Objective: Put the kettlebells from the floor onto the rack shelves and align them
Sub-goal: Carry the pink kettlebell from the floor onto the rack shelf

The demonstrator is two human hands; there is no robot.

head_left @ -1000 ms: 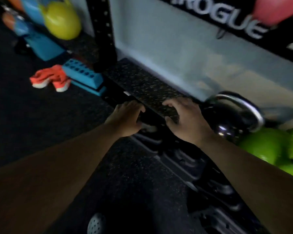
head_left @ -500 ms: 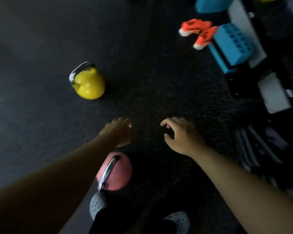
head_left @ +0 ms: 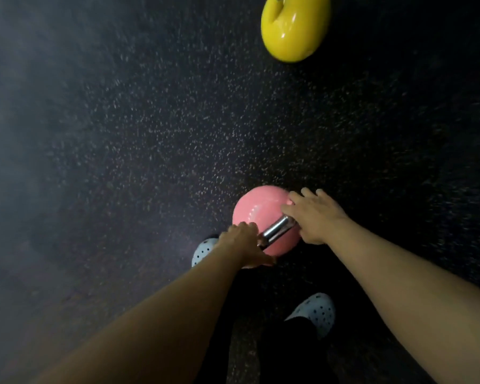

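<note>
The pink kettlebell (head_left: 257, 209) stands on the dark speckled rubber floor (head_left: 139, 139), just in front of the person's feet in pale blue perforated clogs (head_left: 315, 314). Its steel handle (head_left: 277, 233) runs across the top, and both hands are at it. The left hand (head_left: 245, 245) is on the near end of the handle, and its fingers seem to curl around the bar, but the back of the hand hides them, so I cannot tell if the grip is really closed. The right hand (head_left: 315, 216) lies over the far end of the handle and the shoulder of the bell, with its fingers (head_left: 302, 196) spread a little apart and resting on the pink surface, not yet wrapped around the bar. The bell appears to be on the floor and not lifted yet. A yellow kettlebell (head_left: 295, 26) lies well apart from it at the top edge of the view, also on the floor and tipped on its side. The rack is not in view here, so how many bells are on the shelves cannot be seen. I judge that at least these two are left to carry and align, and the pink one is the step in hand.
</note>
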